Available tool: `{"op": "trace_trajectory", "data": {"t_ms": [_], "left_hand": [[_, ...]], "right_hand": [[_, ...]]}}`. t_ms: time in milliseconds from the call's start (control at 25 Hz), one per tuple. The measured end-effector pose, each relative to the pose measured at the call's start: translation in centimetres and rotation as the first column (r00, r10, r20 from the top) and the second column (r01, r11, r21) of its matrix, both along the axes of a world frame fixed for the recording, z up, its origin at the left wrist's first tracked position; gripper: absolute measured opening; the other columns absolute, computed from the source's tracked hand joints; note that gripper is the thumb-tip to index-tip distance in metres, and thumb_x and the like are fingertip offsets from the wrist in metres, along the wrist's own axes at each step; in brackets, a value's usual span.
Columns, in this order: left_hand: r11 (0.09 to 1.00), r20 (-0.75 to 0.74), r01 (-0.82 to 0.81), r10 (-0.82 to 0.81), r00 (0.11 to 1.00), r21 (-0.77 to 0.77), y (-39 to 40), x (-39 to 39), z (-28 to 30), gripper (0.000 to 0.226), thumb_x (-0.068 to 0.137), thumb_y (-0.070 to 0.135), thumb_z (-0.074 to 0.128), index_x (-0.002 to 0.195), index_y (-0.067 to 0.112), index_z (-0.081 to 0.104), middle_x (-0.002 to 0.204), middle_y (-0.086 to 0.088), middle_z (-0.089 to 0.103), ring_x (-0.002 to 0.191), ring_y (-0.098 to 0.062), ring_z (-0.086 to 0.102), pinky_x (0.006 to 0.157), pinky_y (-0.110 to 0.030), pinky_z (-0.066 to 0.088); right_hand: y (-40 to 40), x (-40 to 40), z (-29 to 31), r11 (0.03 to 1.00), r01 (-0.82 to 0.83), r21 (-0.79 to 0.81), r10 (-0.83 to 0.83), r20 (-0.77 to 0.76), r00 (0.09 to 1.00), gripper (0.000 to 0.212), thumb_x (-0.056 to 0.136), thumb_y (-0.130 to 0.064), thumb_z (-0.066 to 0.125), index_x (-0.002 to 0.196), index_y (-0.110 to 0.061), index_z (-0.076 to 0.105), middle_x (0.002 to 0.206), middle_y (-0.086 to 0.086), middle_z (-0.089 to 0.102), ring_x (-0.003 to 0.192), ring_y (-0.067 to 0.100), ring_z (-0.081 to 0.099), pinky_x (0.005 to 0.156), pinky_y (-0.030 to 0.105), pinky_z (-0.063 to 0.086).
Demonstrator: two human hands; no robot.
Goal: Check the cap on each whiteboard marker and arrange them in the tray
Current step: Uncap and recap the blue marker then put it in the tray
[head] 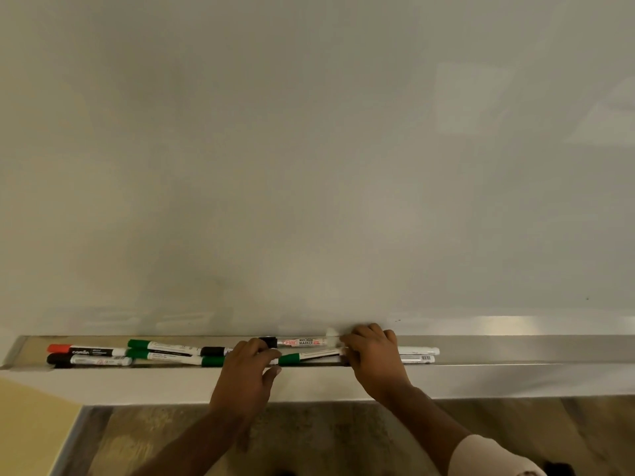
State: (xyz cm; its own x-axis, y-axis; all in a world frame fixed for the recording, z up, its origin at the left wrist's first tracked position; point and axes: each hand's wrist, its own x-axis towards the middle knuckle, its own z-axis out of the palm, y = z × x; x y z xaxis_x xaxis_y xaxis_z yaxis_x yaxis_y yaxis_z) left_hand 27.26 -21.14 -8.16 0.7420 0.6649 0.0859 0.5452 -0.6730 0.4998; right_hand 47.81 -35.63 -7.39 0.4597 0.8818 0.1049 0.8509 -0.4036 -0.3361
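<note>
Several whiteboard markers lie lengthwise in the metal tray [515, 352] under the board. A red-capped marker [86, 349] and a black-capped marker [89, 360] sit at the left end, two green-capped markers [161, 345] beside them. My left hand [251, 364] and my right hand [372, 353] hold the two ends of a black-capped marker with red lettering [299, 342], just above the tray. A green-capped marker [302, 357] lies between my hands. White marker barrels [417, 354] stick out to the right of my right hand.
The whiteboard [309, 166] fills the upper view and is blank. Right of the markers the tray runs on bare. Wood-look floor [326, 438] lies below, and a yellow surface [31, 427] is at the lower left.
</note>
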Motion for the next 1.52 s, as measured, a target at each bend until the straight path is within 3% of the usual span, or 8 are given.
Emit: {"op": "trace_trajectory", "data": {"t_ms": [280,560,800,1040,1240,1520], "left_hand": [[0.986,0.076,0.166,-0.166,0.983,0.004,-4.6,6.0,0.1,0.018,0.089,0.031,0.060,0.105,0.029,0.068,0.098,0.007,0.060,0.094,-0.011,0.048,0.080,-0.022,0.036],[0.980,-0.147,0.184,-0.171,0.974,0.080,-8.3,11.2,-0.7,0.030,0.093,0.039,0.051,0.121,0.031,0.054,0.111,0.006,0.050,0.101,-0.014,0.043,0.087,-0.027,0.035],[0.982,-0.191,0.165,-0.146,0.971,0.091,-9.1,12.6,-0.9,0.023,0.091,0.034,0.056,0.113,0.030,0.061,0.107,0.006,0.050,0.100,-0.014,0.043,0.088,-0.027,0.035],[0.987,-0.123,0.135,-0.124,0.985,0.083,-9.1,12.3,-0.3,0.020,0.088,0.033,0.061,0.106,0.028,0.067,0.103,0.006,0.056,0.096,-0.015,0.047,0.084,-0.027,0.035],[0.985,-0.063,0.104,-0.096,0.993,0.137,-8.6,11.5,0.9,0.018,0.085,0.030,0.065,0.103,0.027,0.068,0.101,0.007,0.067,0.093,-0.015,0.052,0.083,-0.030,0.041],[0.980,0.115,0.036,-0.059,0.992,0.194,-7.0,10.9,6.5,0.019,0.086,0.023,0.067,0.105,0.023,0.068,0.097,0.006,0.072,0.090,-0.015,0.059,0.082,-0.030,0.045]], "right_hand": [[-5.8,4.7,0.9,0.999,0.008,-0.040,-0.006,0.030,1.000,0.015,0.090,-0.021,0.059,0.100,-0.028,0.068,0.094,-0.008,0.065,0.090,0.017,0.052,0.078,0.029,0.033],[-9.2,7.7,0.0,0.976,-0.141,-0.168,0.155,0.077,0.985,0.025,0.094,-0.027,0.048,0.116,-0.031,0.058,0.106,-0.007,0.060,0.098,0.017,0.048,0.086,0.032,0.032],[-10.7,10.7,-0.3,0.967,-0.148,-0.205,0.167,0.075,0.983,0.026,0.094,-0.029,0.049,0.120,-0.029,0.056,0.114,-0.006,0.056,0.107,0.019,0.045,0.092,0.034,0.031],[-11.0,12.1,0.0,0.966,-0.158,-0.204,0.166,0.024,0.986,0.014,0.092,-0.033,0.054,0.105,-0.030,0.057,0.107,-0.007,0.055,0.099,0.015,0.043,0.087,0.029,0.030],[-11.5,11.7,-0.1,0.970,-0.153,-0.189,0.160,0.021,0.987,0.013,0.095,-0.030,0.049,0.107,-0.030,0.053,0.108,-0.009,0.055,0.099,0.013,0.044,0.090,0.030,0.027],[-10.3,11.9,3.2,0.977,-0.213,-0.008,0.214,0.027,0.977,0.019,0.097,-0.019,0.044,0.110,-0.026,0.055,0.106,-0.006,0.058,0.097,0.015,0.048,0.085,0.025,0.032]]}}
